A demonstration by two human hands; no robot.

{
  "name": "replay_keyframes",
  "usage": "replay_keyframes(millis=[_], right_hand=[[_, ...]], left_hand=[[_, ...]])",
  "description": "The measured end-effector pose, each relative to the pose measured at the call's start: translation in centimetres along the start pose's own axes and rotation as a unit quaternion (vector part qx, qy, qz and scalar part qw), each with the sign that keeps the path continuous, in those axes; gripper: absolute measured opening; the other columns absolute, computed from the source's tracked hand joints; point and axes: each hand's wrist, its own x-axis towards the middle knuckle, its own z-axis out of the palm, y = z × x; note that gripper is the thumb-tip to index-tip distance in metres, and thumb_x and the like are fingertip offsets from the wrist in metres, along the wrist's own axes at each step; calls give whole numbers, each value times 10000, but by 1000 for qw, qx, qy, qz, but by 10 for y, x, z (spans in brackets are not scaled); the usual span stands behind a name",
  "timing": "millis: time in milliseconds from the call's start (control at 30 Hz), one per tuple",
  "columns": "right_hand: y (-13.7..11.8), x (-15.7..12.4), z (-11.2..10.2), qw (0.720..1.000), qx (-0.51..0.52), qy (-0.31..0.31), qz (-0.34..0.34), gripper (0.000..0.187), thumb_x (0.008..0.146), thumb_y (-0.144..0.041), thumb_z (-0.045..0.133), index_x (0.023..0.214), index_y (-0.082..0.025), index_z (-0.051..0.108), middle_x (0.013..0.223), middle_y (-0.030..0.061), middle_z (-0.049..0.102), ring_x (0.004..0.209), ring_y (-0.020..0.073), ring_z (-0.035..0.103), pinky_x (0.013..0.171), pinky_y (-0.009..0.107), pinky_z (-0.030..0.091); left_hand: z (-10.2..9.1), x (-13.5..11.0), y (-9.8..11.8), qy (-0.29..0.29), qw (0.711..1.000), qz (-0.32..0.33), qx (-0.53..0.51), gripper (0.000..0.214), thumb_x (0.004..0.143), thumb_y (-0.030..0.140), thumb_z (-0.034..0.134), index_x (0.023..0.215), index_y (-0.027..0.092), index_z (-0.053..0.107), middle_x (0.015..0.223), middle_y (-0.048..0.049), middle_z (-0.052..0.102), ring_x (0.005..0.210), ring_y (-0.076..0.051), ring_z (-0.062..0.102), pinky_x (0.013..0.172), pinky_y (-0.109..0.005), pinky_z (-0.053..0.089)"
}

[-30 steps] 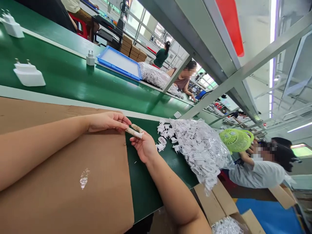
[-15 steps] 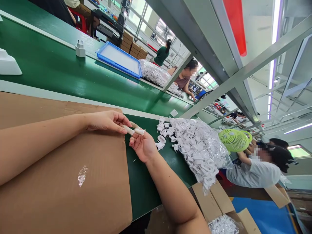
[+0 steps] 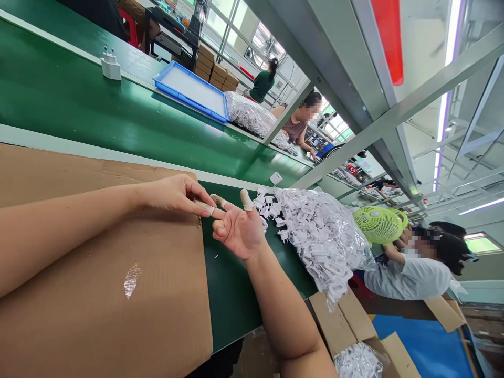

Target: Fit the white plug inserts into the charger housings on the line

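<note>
My left hand (image 3: 183, 197) is closed in a pinch on a whitish finger cot (image 3: 205, 206), which covers the tip of one finger of my right hand. My right hand (image 3: 241, 231) has its palm up and its thumb spread away. Another pale finger cot (image 3: 247, 199) sits on the right thumb, and a browner, dirty-looking one (image 3: 217, 199) caps a further fingertip. The remaining fingers of that hand curl in loosely. Beside it lie small white plug pieces (image 3: 271, 209), spilling from a clear plastic bag (image 3: 323, 236) full of them.
A large cardboard sheet (image 3: 106, 252) lies under my left forearm. Beyond runs a green belt with a white plug adapter (image 3: 111, 67); a blue tray (image 3: 189, 94) sits past it. A green fan (image 3: 378, 224), open carton (image 3: 334, 320) and seated co-worker (image 3: 409, 273) are at right.
My right thumb has swung away from the pinch, and the right palm has opened up. The left hand still pinches at the finger. The white adapter has shifted left along the green surface.
</note>
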Motion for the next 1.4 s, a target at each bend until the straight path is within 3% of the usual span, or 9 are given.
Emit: replay_keyframes(millis=[300,467,667,867,1100,1200,1300,1400], right_hand=[[1,0,0,999,-5,-26,22,715,1128,-602,16,1241,-164,570,1056,132,798,524,168,690,535,281,541],[2,-2,2,1000,-12,-24,1,724,1121,-607,-27,1226,-189,555,1193,162,794,520,154,680,548,292,569],[-7,-11,5,999,18,-32,8,872,1068,-672,-122,1294,-161,547,1288,206,763,519,142,670,534,302,594],[-6,-11,4,1000,6,-21,8,896,1058,-706,-112,1300,-164,560,1249,194,769,512,142,647,529,311,595],[-7,-12,3,999,19,-40,19,992,1016,-741,-161,1322,-141,567,1178,182,775,502,143,655,531,312,598],[-7,-11,1,999,9,-22,23,975,1029,-737,-139,1307,-137,578,1166,183,777,511,145,651,526,306,585],[-6,-9,0,1000,-10,-16,14,936,1047,-718,-117,1342,-161,575,1181,171,778,527,156,671,549,314,585],[-5,-7,-2,999,-39,-31,9,929,1052,-713,-112,1425,-186,556,1237,172,775,549,173,702,572,326,588]], left_hand=[[-6,-4,-1,-14,1000,17,8,445,770,615,883,954,210,897,852,-95,779,780,-225,698,657,-264,533],[5,-1,1,-5,998,54,-42,534,723,524,940,1168,237,864,1033,-82,805,903,-237,732,754,-269,576],[1,-2,3,0,997,70,28,451,835,542,848,1079,165,887,748,-59,728,651,-146,582,553,-220,408],[1,-2,6,6,996,81,-25,529,742,506,929,1196,242,861,1028,-77,796,845,-198,697,725,-241,542],[-1,-1,9,-15,997,66,26,427,826,525,857,1106,204,892,731,-33,711,626,-126,530,556,-221,389],[-5,-3,8,-7,998,55,25,447,807,551,854,1057,181,892,697,-30,677,603,-121,502,533,-226,366],[-5,-5,10,9,999,43,6,494,758,554,888,1082,181,870,816,-50,725,712,-160,608,613,-227,462],[-3,-8,15,72,996,39,-29,584,757,596,887,1145,165,817,945,-85,741,799,-191,658,692,-256,532]])
